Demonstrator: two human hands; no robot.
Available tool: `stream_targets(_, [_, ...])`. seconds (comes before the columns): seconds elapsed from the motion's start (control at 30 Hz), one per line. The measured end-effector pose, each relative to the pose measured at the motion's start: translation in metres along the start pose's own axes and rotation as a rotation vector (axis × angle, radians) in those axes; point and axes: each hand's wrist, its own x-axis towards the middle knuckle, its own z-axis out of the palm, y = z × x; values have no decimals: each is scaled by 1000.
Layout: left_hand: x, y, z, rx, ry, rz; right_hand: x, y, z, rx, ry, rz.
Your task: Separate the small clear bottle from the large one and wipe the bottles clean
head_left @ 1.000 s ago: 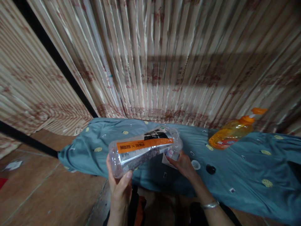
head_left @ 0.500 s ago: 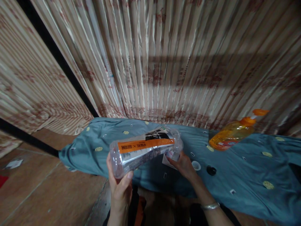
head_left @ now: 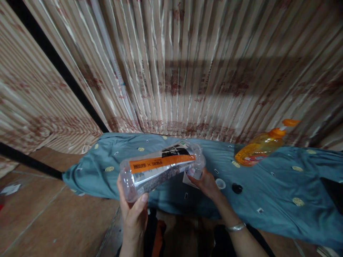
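A large clear plastic bottle (head_left: 160, 169) with an orange, silver and black label lies tilted across the front of me, its neck end up and to the right. My left hand (head_left: 134, 207) is wrapped round its base from below, thumb along the near side. At the neck end, my right hand (head_left: 207, 182) is closed on a small clear container (head_left: 195, 172) with reddish print. That container sits right under the large bottle's neck end; whether they touch, I cannot tell. Beside my right hand are a white round cap (head_left: 220, 184) and a black cap (head_left: 237, 188).
A blue-green patterned cloth (head_left: 171, 200) covers the long surface. An orange pump bottle (head_left: 257, 148) stands at the back right. Under the small container shows a white card (head_left: 187, 181). A dark flat object (head_left: 332, 192) lies far right. Striped curtain (head_left: 174, 71) hangs behind; a black pole (head_left: 59, 64) slants left.
The whole view has shifted slightly, so everything appears a little further left. Both hands keep the same hold, and the large bottle stays tilted much as before.
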Motion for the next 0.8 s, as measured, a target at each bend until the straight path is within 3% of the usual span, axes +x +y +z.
stream_targets(0.8, [14,-11,-16,-36,-109,75,-1,1,-1,-40,10,-8])
